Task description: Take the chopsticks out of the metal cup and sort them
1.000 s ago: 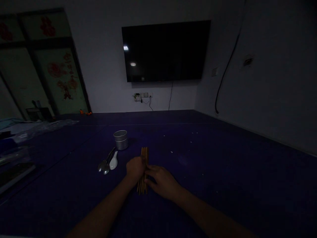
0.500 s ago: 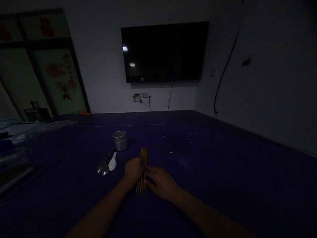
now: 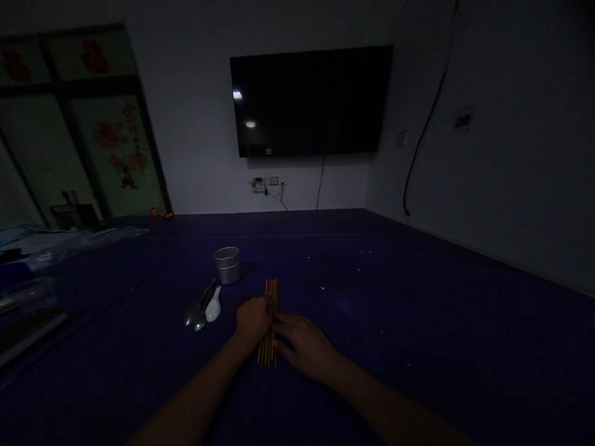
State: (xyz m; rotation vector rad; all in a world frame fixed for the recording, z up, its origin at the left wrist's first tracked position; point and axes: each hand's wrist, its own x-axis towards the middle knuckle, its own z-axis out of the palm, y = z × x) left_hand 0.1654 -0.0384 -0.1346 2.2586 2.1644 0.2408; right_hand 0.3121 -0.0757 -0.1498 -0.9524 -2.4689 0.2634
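A bundle of brown chopsticks [image 3: 267, 352] lies lengthwise on the dark blue surface, its near ends slightly fanned. My left hand [image 3: 254, 317] is closed around the bundle's middle from the left. From the right, my right hand [image 3: 304, 344] has its thumb and fingers against the same chopsticks; part of its grip is hidden behind the left fingers. Left of my hands lie a white spoon [image 3: 214, 306] and metal spoons [image 3: 199, 319]. Just behind them stands an upright silver metal cup [image 3: 227, 267].
A dark television [image 3: 311, 102] hangs on the far wall above sockets [image 3: 269, 182] and cables. Clear plastic wrapping [image 3: 88, 238] lies at the left, near a dark flat object [image 3: 30, 331]. Small white scraps [image 3: 322, 288] dot the surface right of my hands.
The whole view has shifted slightly, with everything a little lower and further right in it. Both hands stay at the chopsticks with almost no change of pose.
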